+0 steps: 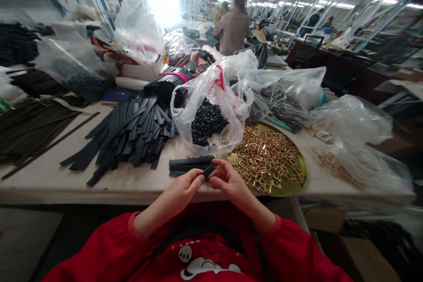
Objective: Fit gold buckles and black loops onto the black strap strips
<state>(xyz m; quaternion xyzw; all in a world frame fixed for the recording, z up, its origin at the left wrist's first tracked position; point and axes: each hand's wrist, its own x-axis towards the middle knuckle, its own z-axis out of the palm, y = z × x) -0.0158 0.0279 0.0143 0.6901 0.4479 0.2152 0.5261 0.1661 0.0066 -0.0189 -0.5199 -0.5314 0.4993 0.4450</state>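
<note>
My left hand (187,186) pinches a short black strap (208,170) between thumb and fingers, above the table's front edge. At the strap's other end are the curled fingers of my right hand (229,179), closed about its tip; any small part there is too small to make out. Just behind my left hand lie several finished-looking black straps (185,161) in a small stack. To the right stands a round golden tray (301,172) heaped with gold-coloured metal buckles (264,154). Behind my hands, an open plastic bag (180,125) holds many small black loops (206,121).
A large pile of black strips (132,128) spreads over the table (39,188) on the left, beside long dark strips (29,130). Clear bags (360,119) lie on the right. Farther back a person (234,28) stands among cluttered tables.
</note>
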